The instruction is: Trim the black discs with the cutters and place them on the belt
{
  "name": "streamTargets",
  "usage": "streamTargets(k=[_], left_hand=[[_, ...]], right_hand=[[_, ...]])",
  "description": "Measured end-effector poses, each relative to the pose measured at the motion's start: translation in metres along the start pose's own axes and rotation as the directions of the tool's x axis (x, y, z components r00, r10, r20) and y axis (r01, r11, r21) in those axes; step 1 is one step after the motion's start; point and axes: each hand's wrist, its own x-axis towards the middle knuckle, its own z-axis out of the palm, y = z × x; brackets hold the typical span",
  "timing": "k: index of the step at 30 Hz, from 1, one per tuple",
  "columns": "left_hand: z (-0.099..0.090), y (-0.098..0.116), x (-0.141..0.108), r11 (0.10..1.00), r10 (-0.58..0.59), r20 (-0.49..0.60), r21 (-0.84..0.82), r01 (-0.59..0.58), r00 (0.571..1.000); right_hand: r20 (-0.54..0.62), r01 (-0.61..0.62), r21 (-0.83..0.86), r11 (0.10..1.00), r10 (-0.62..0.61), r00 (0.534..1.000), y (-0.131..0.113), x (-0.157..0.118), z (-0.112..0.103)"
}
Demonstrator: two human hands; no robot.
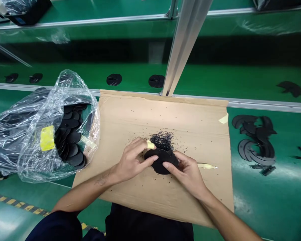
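A round black plastic disc (pixel 162 165) is held between my two hands, low over the brown cardboard sheet (pixel 130 113). My left hand (pixel 132 159) grips its left edge, thumb on top, with pale yellow tape wrapped round one fingertip. On the right side, my right hand (pixel 190 172) pinches the disc, its thumb on the upper face and the other fingers partly hidden. Just beyond the disc lies a heap of small black scraps (pixel 163 139). A thin pointed tool wrapped in yellow tape (pixel 207 166) rests beside my right hand.
At left, a clear plastic bag (pixel 27 134) spills many black discs (pixel 70 140) and bears a yellow label (pixel 47 138). Curved black pieces (pixel 257 150) lie on the green surface at right. A metal post (pixel 183 47) rises behind the cardboard. Single discs (pixel 114 79) lie farther back.
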Motion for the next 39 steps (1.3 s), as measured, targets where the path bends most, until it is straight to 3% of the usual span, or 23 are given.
streamTargets(k=[5,16,19,21,26,31,34,39], left_hand=[[0.004,0.000,-0.001,0.981,0.137,0.015,0.136,-0.137,0.990],[0.011,0.000,-0.008,0.974,0.169,0.002,0.153,-0.167,0.986],[0.009,0.002,-0.008,0.994,0.087,0.004,0.058,-0.087,0.996],[0.006,0.004,-0.006,0.997,0.027,0.044,-0.075,-0.024,0.999],[-0.001,0.008,-0.003,0.956,0.180,0.095,-0.250,-0.152,0.979],[-0.004,0.012,-0.004,0.942,0.276,0.112,-0.227,-0.246,0.955],[-0.004,0.014,-0.003,0.941,0.291,0.120,-0.212,-0.262,0.949],[-0.004,0.016,-0.002,0.936,0.299,0.029,-0.204,-0.287,0.954]], right_hand=[[-0.017,0.078,-0.064,0.995,-0.079,0.997,0.000,-0.002,0.003],[-0.017,0.253,-0.184,0.950,-0.260,0.965,0.001,-0.005,0.003],[0.005,0.376,-0.295,0.878,-0.393,0.920,0.000,-0.007,0.002],[0.048,0.490,-0.359,0.795,-0.508,0.860,-0.001,-0.008,0.000],[0.206,0.712,-0.373,0.595,-0.695,0.688,0.000,-0.009,-0.004],[0.237,0.757,-0.378,0.532,-0.735,0.635,0.008,-0.011,-0.004],[0.222,0.761,-0.380,0.525,-0.747,0.627,0.012,-0.010,-0.003],[0.264,0.789,-0.316,0.527,-0.750,0.607,0.009,-0.005,-0.003]])
